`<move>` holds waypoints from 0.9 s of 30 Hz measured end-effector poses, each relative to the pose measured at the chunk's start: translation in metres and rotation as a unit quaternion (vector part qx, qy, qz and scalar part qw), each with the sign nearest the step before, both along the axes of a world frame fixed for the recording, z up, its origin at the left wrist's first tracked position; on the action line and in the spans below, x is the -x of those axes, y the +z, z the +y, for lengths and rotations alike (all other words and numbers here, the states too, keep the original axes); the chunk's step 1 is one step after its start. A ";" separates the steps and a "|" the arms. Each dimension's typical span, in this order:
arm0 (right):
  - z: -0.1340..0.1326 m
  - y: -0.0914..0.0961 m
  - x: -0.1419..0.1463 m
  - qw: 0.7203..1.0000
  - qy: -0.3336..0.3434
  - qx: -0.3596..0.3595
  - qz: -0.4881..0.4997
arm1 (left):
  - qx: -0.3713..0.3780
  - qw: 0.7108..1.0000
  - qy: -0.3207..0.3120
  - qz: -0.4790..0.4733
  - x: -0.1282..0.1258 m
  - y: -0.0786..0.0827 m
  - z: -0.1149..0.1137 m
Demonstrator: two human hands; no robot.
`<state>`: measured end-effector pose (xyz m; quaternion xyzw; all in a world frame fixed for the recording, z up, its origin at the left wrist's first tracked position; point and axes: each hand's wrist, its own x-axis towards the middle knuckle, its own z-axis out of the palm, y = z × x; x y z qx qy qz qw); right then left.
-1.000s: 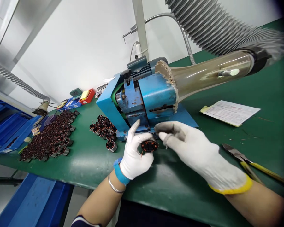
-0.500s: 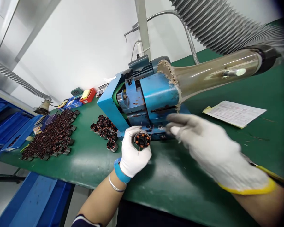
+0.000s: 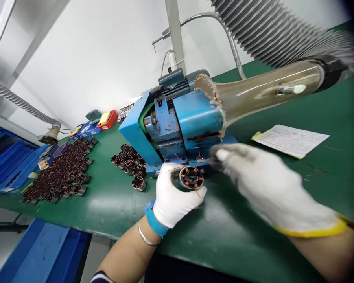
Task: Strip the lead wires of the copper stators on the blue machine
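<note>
In my gloved left hand [image 3: 175, 196] is a round motor stator [image 3: 191, 178] with copper windings, its ring face turned up toward me. Thin wire ends stick out around its edge. My left fingers and thumb close around its side, in front of the blue machine [image 3: 199, 118]. To the right of the stator is my gloved right hand [image 3: 253, 177], with thumb and fingers drawn together and fingertips blurred. Whether a wire is between them I cannot make out. A gap separates the right hand from the stator.
A small group of stators [image 3: 137, 182] stands left of the machine, and a large cluster of stators [image 3: 61, 173] lies farther left. A clear duct [image 3: 253, 90] runs from the machine to a grey hose [image 3: 262, 31]. A paper sheet [image 3: 292, 140] lies at right on the green table [image 3: 106, 212].
My left hand has shifted right with the stator, bringing it closer to my right hand. The right fingers have curled in more. The view has turned slightly.
</note>
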<state>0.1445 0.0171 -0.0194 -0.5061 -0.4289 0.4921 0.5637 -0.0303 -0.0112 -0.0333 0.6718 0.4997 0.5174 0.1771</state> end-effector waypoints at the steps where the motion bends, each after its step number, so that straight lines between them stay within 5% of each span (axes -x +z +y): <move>1: -0.004 0.000 0.008 0.998 0.052 0.031 0.005 | 0.011 1.000 0.002 -0.014 -0.002 0.000 0.001; 4: -0.012 -0.002 0.028 0.989 0.129 0.015 0.074 | 0.027 0.999 0.005 -0.027 -0.009 0.003 0.006; 16: 0.003 -0.001 0.041 0.980 0.048 -0.058 0.186 | 0.012 0.999 0.040 0.002 -0.023 0.025 0.032; 27: 0.001 0.009 0.034 0.969 0.035 -0.032 0.241 | -0.007 0.999 0.041 0.035 -0.033 0.030 0.035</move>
